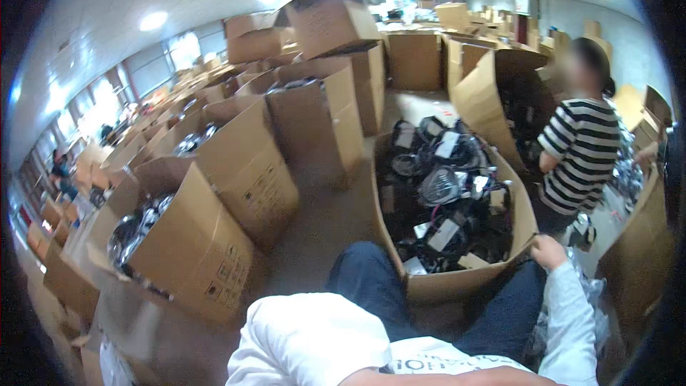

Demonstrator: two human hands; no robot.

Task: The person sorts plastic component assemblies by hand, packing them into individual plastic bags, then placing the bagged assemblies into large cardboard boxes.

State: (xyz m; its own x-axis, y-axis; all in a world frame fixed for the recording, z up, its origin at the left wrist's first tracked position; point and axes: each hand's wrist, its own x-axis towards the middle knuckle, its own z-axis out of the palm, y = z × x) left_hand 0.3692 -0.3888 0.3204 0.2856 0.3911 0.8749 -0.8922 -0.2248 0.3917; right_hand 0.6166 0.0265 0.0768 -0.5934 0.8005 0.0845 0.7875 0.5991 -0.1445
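My right hand (549,251) is closed on the upper rim of an open cardboard box (439,287), at its near right corner. Inside that box lies a heap of black parts (446,232) in clear plastic, several with white labels. A clear, ribbed, rounded piece (439,184) shows in the middle of the heap; I cannot tell its kind. The box stands right in front of my legs. My left arm, in a white sleeve, crosses the lower edge with its forearm bare, and its hand is out of sight.
To the left, tall open boxes (193,236) hold similar wrapped parts. A person in a striped top (582,154) stands at the right beside another filled box (489,93). Crumpled clear plastic (589,293) lies by my right arm. More boxes are stacked at the back.
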